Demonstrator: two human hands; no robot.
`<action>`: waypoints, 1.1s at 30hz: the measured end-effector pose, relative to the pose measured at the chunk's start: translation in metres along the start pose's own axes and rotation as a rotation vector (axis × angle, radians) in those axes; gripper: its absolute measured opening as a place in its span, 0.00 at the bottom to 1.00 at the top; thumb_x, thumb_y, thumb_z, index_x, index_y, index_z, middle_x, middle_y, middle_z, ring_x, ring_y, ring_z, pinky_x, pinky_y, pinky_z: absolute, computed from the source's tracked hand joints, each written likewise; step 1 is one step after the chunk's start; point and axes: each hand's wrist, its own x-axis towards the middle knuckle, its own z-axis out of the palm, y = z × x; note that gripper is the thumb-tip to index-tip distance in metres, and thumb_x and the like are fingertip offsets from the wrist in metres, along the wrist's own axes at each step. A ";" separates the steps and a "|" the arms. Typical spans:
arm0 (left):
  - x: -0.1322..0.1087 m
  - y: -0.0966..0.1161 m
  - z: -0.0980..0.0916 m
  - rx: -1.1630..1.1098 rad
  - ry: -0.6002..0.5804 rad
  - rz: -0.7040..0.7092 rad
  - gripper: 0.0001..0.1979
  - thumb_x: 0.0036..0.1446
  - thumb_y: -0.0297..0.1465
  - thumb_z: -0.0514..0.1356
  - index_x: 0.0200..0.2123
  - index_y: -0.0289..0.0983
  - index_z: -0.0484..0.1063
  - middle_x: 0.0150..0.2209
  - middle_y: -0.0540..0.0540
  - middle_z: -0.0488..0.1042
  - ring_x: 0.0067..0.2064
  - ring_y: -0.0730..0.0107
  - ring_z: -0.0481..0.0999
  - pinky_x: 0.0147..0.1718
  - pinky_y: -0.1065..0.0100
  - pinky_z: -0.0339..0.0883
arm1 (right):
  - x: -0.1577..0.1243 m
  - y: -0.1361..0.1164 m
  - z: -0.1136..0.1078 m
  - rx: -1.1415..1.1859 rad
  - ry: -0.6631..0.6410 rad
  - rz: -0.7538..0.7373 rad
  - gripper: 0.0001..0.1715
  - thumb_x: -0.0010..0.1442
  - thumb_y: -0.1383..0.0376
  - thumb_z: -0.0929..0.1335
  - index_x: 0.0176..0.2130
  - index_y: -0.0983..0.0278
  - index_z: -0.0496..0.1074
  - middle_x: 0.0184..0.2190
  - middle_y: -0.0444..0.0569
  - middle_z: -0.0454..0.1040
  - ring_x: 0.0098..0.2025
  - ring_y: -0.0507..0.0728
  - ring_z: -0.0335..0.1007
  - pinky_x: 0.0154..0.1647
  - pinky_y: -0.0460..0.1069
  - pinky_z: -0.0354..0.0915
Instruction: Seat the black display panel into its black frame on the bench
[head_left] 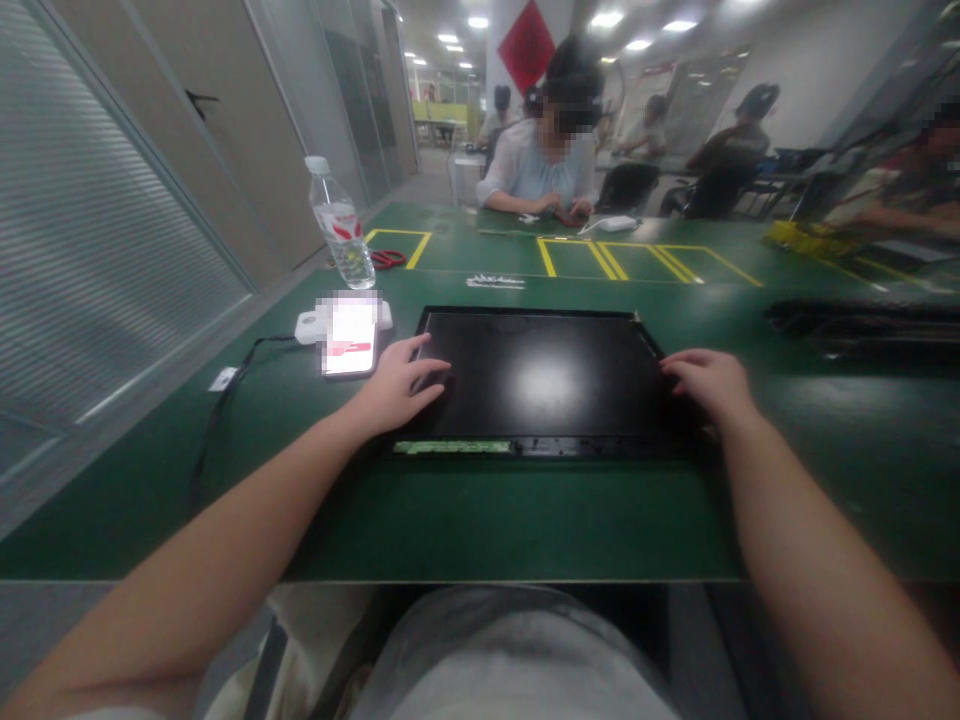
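A black flat screen panel (480,370) lies on the green table, with a bright reflection on its surface. Along its near edge runs a green circuit strip (452,448). My left hand (401,385) rests at the panel's left edge, fingers spread, their tips over the border. At the right edge, my right hand (709,380) has its thumb and fingers pressed together at the panel's side; whatever lies between the fingertips is too small to make out.
A phone (351,340) lies left of the panel on a white cabled device, a water bottle (343,230) behind it. Red scissors (388,260) and small white pieces (496,282) lie farther back. Dark strips (862,325) are at the right. A person (544,165) sits opposite.
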 end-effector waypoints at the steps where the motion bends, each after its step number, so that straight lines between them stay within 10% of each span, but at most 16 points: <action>1: -0.001 0.001 -0.001 -0.036 -0.049 0.050 0.24 0.64 0.49 0.61 0.56 0.43 0.81 0.74 0.37 0.60 0.74 0.41 0.58 0.71 0.41 0.51 | 0.000 0.001 0.000 0.002 -0.001 -0.009 0.07 0.51 0.65 0.72 0.32 0.58 0.83 0.18 0.44 0.74 0.24 0.57 0.74 0.33 0.51 0.71; 14: -0.002 0.002 -0.008 -0.105 -0.207 0.311 0.22 0.65 0.46 0.62 0.56 0.43 0.81 0.68 0.37 0.72 0.69 0.46 0.68 0.69 0.41 0.58 | -0.001 -0.002 0.001 0.011 0.000 -0.025 0.07 0.51 0.66 0.72 0.31 0.60 0.83 0.18 0.44 0.74 0.23 0.56 0.73 0.37 0.52 0.71; 33: -0.002 0.020 -0.005 -0.226 -0.168 0.331 0.21 0.57 0.42 0.72 0.53 0.44 0.83 0.64 0.39 0.76 0.64 0.48 0.74 0.65 0.45 0.66 | 0.000 0.000 0.000 -0.031 -0.005 -0.026 0.08 0.52 0.64 0.72 0.33 0.60 0.83 0.18 0.45 0.74 0.25 0.57 0.75 0.37 0.52 0.71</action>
